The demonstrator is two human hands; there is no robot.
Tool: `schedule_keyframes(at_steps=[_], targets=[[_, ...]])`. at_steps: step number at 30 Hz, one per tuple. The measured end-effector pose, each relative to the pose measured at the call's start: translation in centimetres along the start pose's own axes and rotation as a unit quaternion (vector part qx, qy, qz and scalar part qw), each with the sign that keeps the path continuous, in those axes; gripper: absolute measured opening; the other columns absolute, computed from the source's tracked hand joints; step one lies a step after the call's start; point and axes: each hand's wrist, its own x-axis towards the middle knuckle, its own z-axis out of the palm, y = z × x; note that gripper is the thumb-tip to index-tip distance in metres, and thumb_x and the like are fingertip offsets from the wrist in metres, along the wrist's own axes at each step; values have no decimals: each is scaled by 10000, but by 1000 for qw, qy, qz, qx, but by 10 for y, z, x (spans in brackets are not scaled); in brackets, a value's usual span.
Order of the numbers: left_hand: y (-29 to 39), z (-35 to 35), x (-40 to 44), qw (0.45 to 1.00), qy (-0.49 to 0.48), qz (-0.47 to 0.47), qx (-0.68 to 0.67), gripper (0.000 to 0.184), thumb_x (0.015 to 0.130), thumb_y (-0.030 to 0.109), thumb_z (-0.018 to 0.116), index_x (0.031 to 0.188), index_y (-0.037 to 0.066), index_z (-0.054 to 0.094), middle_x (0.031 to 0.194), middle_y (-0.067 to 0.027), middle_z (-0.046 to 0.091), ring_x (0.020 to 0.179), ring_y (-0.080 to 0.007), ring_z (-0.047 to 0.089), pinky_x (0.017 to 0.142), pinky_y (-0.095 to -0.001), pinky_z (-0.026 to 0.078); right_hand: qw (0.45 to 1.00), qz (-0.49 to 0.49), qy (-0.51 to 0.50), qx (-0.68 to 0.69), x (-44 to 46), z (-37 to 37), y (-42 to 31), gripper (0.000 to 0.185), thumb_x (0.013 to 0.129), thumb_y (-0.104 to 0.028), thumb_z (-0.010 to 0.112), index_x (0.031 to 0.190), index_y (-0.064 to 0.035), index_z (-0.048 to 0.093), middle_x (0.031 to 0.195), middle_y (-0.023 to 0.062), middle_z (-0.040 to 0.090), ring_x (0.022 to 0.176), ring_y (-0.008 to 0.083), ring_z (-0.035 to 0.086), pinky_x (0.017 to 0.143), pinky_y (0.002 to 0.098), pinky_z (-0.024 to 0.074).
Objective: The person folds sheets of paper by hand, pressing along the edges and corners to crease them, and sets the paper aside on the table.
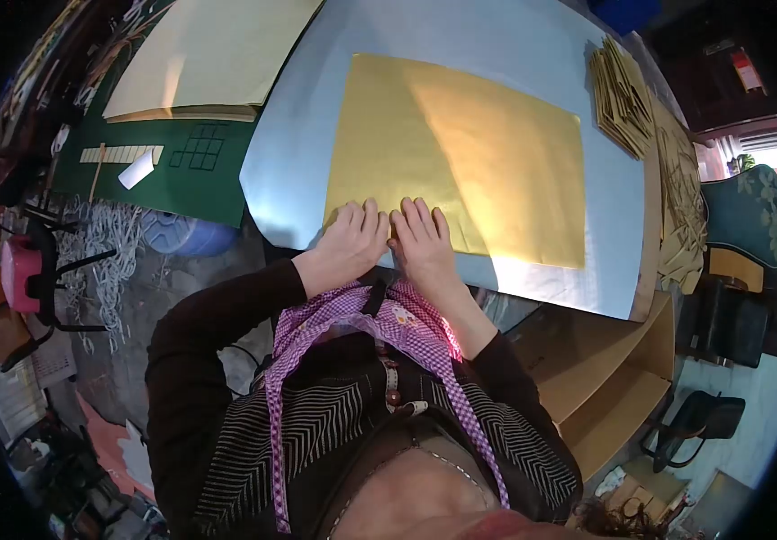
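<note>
A large sheet of yellow-gold paper (460,144) lies flat on a pale blue work surface (623,202), with sunlight across its right part. My left hand (352,238) rests on the sheet's near edge, its slightly bent fingers lying on the paper. Right beside it, my right hand (423,238) lays its outstretched fingers on the same edge, a little apart from each other. Both thumbs are close together at the edge and mostly hidden, so whether they reach under the paper is unclear.
At the back right lies a stack of folded brown-yellow paper pieces (621,99), with a larger pile (679,202) beyond. Cream sheets (213,54) lie on a green board (150,193) at left. An open cardboard box (596,369) stands below right, near chairs.
</note>
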Motion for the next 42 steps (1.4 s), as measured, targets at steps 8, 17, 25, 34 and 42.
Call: schedule_keyframes(at_steps=[8,17,25,34,42], targets=[[-1,-10,6,999,-18,26,11,350,786,202,541,998,-74,582,1023,-244,581,830,-313,570,717,-358,455,998,-23,-34,39,-2,-20,5,465,770,-111,660,1207,-36,520,1289,159,500,1239,330,452,1038,470,325],[-11,-4,-8,992,-12,-4,-129,226,772,176,580,880,-22,601,839,-138,518,808,-264,525,695,-340,425,983,97,-153,-25,-81,-63,88,535,831,-148,624,1322,-37,442,1400,156,424,1338,312,355,1102,468,241],[-24,1,-26,979,15,-39,-197,100,771,121,590,781,29,554,790,-95,490,764,-227,517,651,-324,407,966,232,-39,-110,-134,-74,140,628,867,-225,617,1401,-13,364,1470,188,334,1364,346,303,1119,479,233],[-25,-3,-20,998,10,16,-67,62,704,101,539,736,48,533,737,-76,467,707,-203,495,610,-299,404,980,186,0,-64,-106,-67,110,450,815,-222,663,1235,-114,541,1340,108,492,1270,311,423,1050,473,320],[-41,-9,-9,994,39,-30,-99,51,712,84,546,750,58,525,772,-83,474,734,-226,498,622,-328,397,993,111,8,-40,-68,-52,79,497,764,-186,713,1232,-106,565,1302,97,538,1242,300,473,1048,447,331]])
